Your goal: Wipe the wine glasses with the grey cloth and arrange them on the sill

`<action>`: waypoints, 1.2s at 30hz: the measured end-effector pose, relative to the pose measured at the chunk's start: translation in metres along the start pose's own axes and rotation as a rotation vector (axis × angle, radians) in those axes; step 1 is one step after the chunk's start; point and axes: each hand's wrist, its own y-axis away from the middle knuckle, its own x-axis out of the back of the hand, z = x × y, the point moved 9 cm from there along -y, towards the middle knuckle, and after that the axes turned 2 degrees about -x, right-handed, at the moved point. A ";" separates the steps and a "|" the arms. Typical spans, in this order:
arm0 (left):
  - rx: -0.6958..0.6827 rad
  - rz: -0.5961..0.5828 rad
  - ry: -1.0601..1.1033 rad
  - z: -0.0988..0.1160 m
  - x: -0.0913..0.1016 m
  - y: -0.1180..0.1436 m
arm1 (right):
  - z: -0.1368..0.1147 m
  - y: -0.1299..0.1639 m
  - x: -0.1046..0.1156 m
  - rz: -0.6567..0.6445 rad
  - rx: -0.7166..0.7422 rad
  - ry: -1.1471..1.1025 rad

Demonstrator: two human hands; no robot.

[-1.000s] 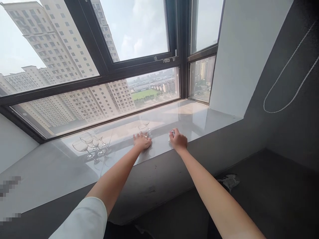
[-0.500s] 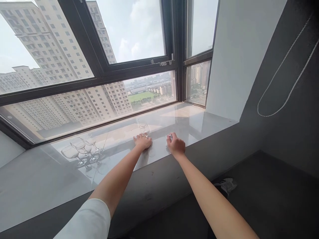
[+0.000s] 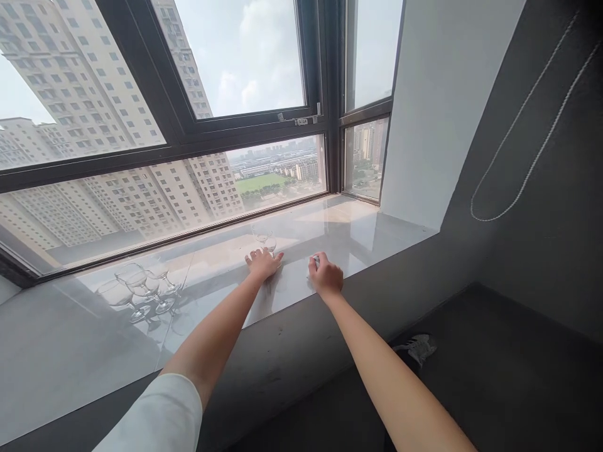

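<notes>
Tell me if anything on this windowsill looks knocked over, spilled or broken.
Nothing stands out. The wine glass by the left hand stands upright, as do the glasses grouped further left on the sill. No spill or breakage shows.

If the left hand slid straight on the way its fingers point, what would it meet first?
Probably the lone wine glass: the left hand lies flat on the sill, fingers aimed at the window, with the glass just past its fingertips. Whether they touch it is unclear.

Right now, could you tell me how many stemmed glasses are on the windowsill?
4, maybe more. One glass stands just beyond the left hand. Three glasses cluster far left on the windowsill; overlapping clear glass may hide another.
</notes>
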 end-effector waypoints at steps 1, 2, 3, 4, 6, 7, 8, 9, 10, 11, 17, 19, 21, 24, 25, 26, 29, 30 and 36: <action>0.002 0.000 0.004 -0.001 0.001 0.000 | 0.000 0.000 0.000 -0.001 -0.002 0.001; -0.002 -0.002 0.007 -0.002 0.002 0.000 | 0.001 0.000 0.000 -0.002 -0.004 0.002; -0.010 -0.004 0.007 -0.004 0.003 0.001 | 0.001 0.000 0.000 -0.004 -0.006 0.002; -0.023 -0.006 0.006 -0.006 0.005 0.002 | 0.002 0.000 0.000 -0.006 -0.008 0.003; -0.050 -0.006 0.000 -0.013 0.011 0.007 | 0.003 -0.001 0.000 -0.008 -0.010 0.003; -0.063 -0.002 -0.005 -0.019 0.014 0.010 | 0.003 0.000 0.000 -0.007 -0.012 0.003; -0.078 0.007 -0.013 -0.025 0.018 0.015 | 0.003 0.000 0.000 -0.005 -0.015 0.003; -0.094 0.018 -0.022 -0.033 0.023 0.021 | 0.003 0.000 0.001 0.000 -0.018 0.004; -0.111 0.030 -0.031 -0.042 0.027 0.028 | 0.003 0.001 0.002 0.005 -0.023 0.005; -0.125 0.043 -0.040 -0.052 0.031 0.035 | 0.004 0.001 0.003 0.010 -0.028 0.007; 0.005 0.104 -0.041 -0.157 0.057 0.090 | 0.007 0.003 0.002 0.016 -0.048 0.030; 0.106 0.127 -0.024 -0.199 0.066 0.110 | 0.008 0.003 0.000 0.014 -0.052 0.039; 0.213 0.160 -0.003 -0.238 0.075 0.131 | 0.010 0.002 -0.002 0.013 -0.056 0.047; 0.367 0.202 0.047 -0.283 0.083 0.155 | 0.012 0.002 -0.004 0.019 -0.066 0.057; 0.418 0.211 0.073 -0.295 0.084 0.161 | 0.012 0.001 -0.004 0.021 -0.069 0.058; 0.470 0.218 0.102 -0.306 0.083 0.165 | 0.012 0.001 -0.005 0.024 -0.071 0.058; 0.603 0.227 0.207 -0.328 0.075 0.166 | 0.013 0.000 -0.005 0.031 -0.077 0.058; 0.632 0.227 0.245 -0.332 0.072 0.163 | 0.013 0.000 -0.006 0.032 -0.079 0.059; 0.693 0.196 0.435 -0.332 0.056 0.134 | 0.013 0.001 -0.006 0.027 -0.071 0.071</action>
